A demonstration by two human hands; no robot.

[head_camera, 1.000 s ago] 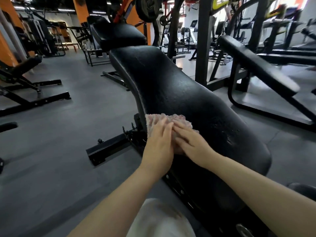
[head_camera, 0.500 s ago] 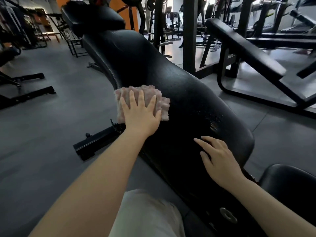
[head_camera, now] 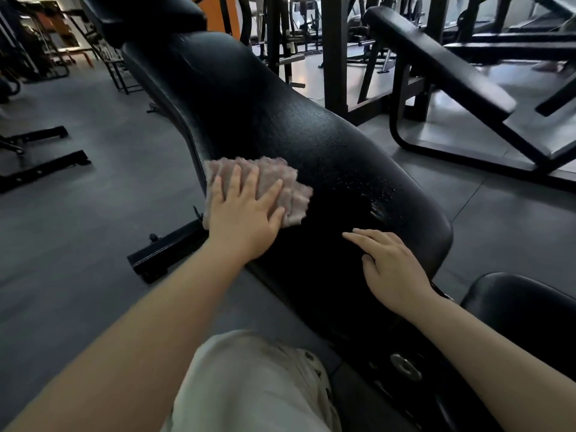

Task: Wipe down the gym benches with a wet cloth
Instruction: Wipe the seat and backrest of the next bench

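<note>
A long black padded bench (head_camera: 311,145) runs from the upper left down to the lower right, its surface speckled with water drops near its right edge. A pinkish folded cloth (head_camera: 280,179) lies on the bench's left side. My left hand (head_camera: 243,216) presses flat on the cloth with fingers spread. My right hand (head_camera: 392,269) rests on the bench's near end, fingers apart, holding nothing. A second black seat pad (head_camera: 523,310) sits at the lower right.
Another inclined black bench (head_camera: 436,60) with a tubular frame stands to the right. Black rack uprights (head_camera: 335,51) rise behind the bench. The bench's foot bar (head_camera: 165,254) sticks out on the grey floor at left. More machine bases (head_camera: 43,163) lie far left. My light-trousered knee (head_camera: 255,385) is below.
One second ago both hands were together on the cloth. The left hand then pushed the cloth up along the bench while the right hand left it and settled on the near end.
</note>
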